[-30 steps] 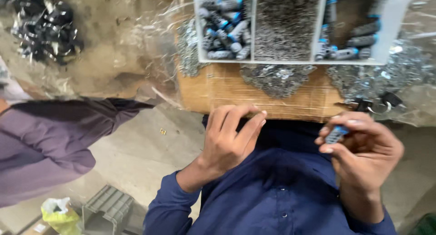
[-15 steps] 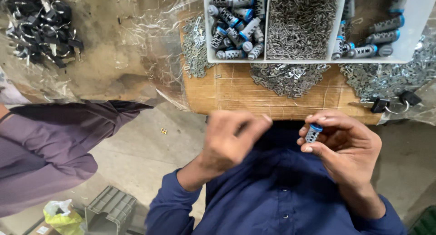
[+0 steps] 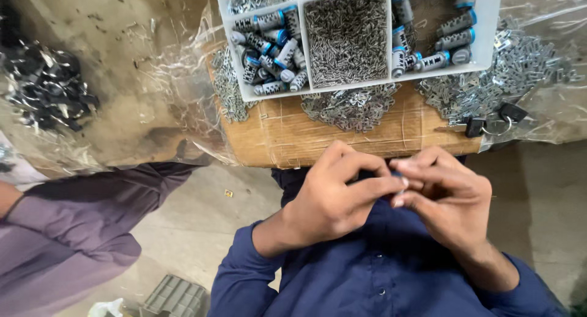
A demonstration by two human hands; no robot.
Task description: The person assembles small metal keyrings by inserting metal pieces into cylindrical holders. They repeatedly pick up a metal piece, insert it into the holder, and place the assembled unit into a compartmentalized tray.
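Observation:
My left hand (image 3: 333, 197) and my right hand (image 3: 446, 194) meet fingertip to fingertip just below the edge of a wooden board (image 3: 293, 136). Between the fingers sits a small grey cylinder with a blue end, almost wholly hidden; my right hand pinches it and my left fingers press on it. Above, a white divided tray (image 3: 489, 23) holds more grey-and-blue cylinders (image 3: 272, 51) in its left and right compartments and a heap of small metal pins (image 3: 347, 38) in the middle one.
Loose flat metal pieces (image 3: 351, 106) lie on the board below the tray and at its right. Two black-headed keys on a ring (image 3: 492, 121) rest at the board's right end. Black parts (image 3: 46, 87) lie under clear plastic at left. Another person's purple sleeve (image 3: 79, 213) reaches in from the left.
My hands, apart before, have come together. The right hand brought the blue-ended cylinder leftward and the left fingers closed onto it. The view has shifted so the tray sits higher.

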